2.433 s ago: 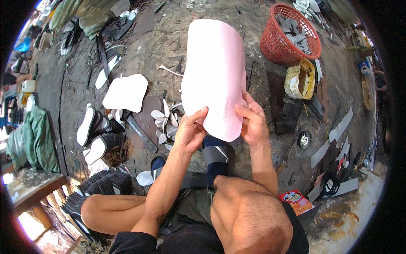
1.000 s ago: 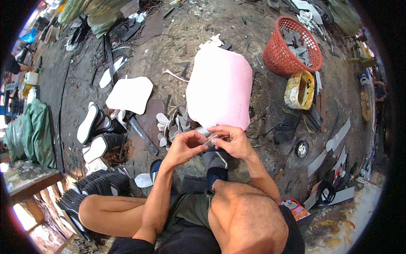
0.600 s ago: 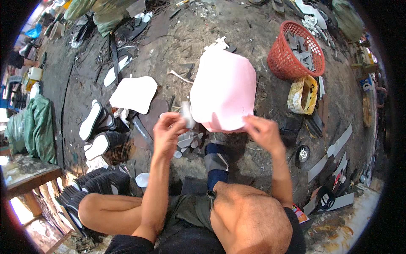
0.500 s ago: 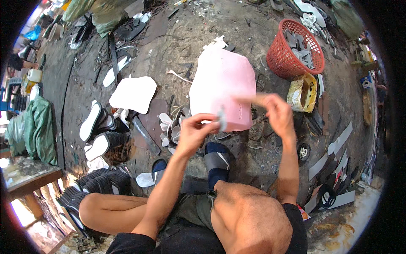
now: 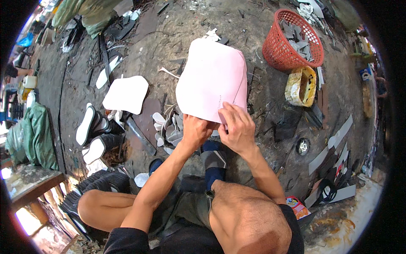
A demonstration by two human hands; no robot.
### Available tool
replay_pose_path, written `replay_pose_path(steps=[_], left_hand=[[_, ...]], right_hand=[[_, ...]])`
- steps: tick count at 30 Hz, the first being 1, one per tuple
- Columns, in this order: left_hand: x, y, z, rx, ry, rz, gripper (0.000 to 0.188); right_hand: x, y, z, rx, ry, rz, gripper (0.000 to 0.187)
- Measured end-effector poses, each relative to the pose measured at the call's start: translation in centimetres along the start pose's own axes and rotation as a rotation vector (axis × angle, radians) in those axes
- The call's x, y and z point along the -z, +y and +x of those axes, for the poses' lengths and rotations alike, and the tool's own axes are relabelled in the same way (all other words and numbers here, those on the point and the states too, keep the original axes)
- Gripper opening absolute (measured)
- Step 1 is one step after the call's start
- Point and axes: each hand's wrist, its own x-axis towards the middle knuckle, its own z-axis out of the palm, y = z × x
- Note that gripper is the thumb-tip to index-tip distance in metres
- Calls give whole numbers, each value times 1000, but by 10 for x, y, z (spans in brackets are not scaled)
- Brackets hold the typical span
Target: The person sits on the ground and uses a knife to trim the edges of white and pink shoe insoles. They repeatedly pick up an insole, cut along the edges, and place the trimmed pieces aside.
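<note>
A stack of pale pink sheets [image 5: 211, 80] with rounded corners lies in front of me, its near edge toward my feet. My left hand [image 5: 196, 131] is curled at the near edge, its fingertips tucked below the top sheet. What those fingers hold, if anything, is hidden. Close beside it, my right hand [image 5: 237, 127] is closed at the near right part of the edge, thumb low and fingers on the pink surface. Along the stack's right side, the upper sheet's edge sits slightly out of line with the layer below.
A red plastic basket [image 5: 272, 51] of grey scraps stands far right, a yellowish cut-open container [image 5: 301, 86] beside it. To the left lie a white sheet [image 5: 125, 95], white-soled footwear pieces [image 5: 86, 126] and grey oval cutouts [image 5: 172, 127]. A low wooden bench [image 5: 31, 182] stands near left.
My right hand has come left and in to the stack's near edge. My left hand has shifted under that edge; the small greyish thing in its fingers no longer shows. The upper sheet has shifted.
</note>
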Motion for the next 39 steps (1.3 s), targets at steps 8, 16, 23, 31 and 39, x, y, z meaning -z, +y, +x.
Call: replay_pose_path(steps=[8, 16, 23, 31, 39], left_hand=[[10, 6, 15, -93, 35, 117, 46], [9, 2, 8, -66, 41, 67, 37], [-14, 40, -13, -6, 194, 220, 37], [-18, 34, -27, 81, 240, 240, 35], [-20, 43, -19, 94, 338, 160, 20]], right_hand=[[43, 53, 54, -316, -77, 19, 11], [15, 25, 16, -77, -199, 141, 15], [3, 59, 58, -160, -453, 200, 19], [11, 9, 17, 90, -316, -169, 10], [3, 12, 9, 12, -296, -196, 9]])
